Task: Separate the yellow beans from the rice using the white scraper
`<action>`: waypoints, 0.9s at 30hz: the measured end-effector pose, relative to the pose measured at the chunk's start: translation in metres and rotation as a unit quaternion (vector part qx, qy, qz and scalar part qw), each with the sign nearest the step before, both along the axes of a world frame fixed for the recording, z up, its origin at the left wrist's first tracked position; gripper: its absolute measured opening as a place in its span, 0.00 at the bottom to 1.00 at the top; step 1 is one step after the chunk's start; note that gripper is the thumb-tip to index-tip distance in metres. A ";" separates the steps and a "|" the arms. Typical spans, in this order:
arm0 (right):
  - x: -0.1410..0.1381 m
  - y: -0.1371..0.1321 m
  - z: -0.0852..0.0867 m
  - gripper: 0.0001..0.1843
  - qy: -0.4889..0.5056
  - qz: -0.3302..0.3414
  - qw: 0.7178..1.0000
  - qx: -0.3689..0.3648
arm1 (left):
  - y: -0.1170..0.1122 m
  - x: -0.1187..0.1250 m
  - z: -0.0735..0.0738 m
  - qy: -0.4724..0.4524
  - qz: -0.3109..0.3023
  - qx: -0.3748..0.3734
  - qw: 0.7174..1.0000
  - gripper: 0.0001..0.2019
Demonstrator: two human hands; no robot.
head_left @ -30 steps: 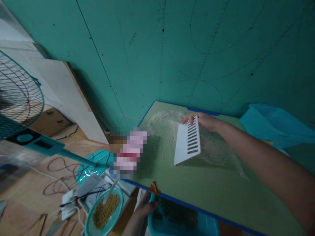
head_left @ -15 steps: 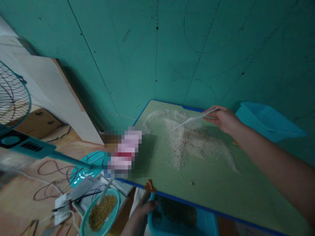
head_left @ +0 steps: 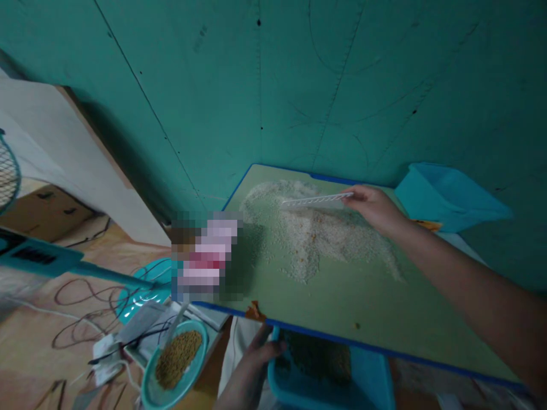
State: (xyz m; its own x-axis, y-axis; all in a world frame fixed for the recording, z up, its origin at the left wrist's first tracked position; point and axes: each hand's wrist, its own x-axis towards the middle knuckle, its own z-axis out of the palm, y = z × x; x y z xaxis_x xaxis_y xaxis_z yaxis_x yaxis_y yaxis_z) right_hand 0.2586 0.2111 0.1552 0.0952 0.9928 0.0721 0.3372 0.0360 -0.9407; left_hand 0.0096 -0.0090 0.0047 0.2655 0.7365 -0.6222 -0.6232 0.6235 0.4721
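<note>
While hands [head_left: 371, 206] [head_left: 258, 357] clasp slotted panel [head_left: 316, 200] (right), tub [head_left: 371, 376] (left) | tub: dark material [head_left: 314, 360] | bowl [head_left: 150, 390]: pellets [head_left: 179, 359]

R arm [head_left: 457, 270] outstretched fwd, R hand [head_left: 372, 206] pinching; L hand [head_left: 264, 354] lower, gripping, part. hidden.

Right grip [head_left: 372, 206], held scraper [head_left: 316, 201], grains [head_left: 308, 245] seemingly beneath

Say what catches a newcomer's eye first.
The pale grain heap on the green board, the right hand holding a white slotted scraper at its far side. Behind stands a large teal wall; the left hand touches a blue tub below the board's near edge.
</note>
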 end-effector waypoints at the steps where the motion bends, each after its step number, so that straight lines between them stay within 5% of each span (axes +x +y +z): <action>1: 0.006 -0.008 0.002 0.04 0.000 -0.008 1.000 0.012 | 0.000 0.002 0.005 0.002 -0.009 -0.012 1.000 0.23; 4: 0.029 -0.040 0.002 0.05 0.020 -0.056 0.997 0.046 | 0.003 0.010 0.015 0.020 -0.035 -0.028 0.999 0.27; 9: 0.074 -0.117 -0.007 0.10 0.079 -0.147 0.985 0.040 | 0.007 0.024 0.011 0.042 -0.048 -0.039 0.997 0.23; 16: 0.124 -0.205 -0.043 0.14 0.094 -0.240 0.955 -0.149 | 0.008 0.038 0.006 0.053 -0.066 -0.031 0.996 0.14; 22: 0.113 -0.233 -0.053 0.12 0.058 -0.238 0.946 -0.213 | 0.005 0.046 0.013 0.046 -0.068 -0.017 0.997 0.13; 27: 0.093 -0.215 -0.050 0.12 0.105 -0.216 0.953 -0.183 | 0.005 0.041 0.018 0.046 -0.050 -0.013 0.998 0.16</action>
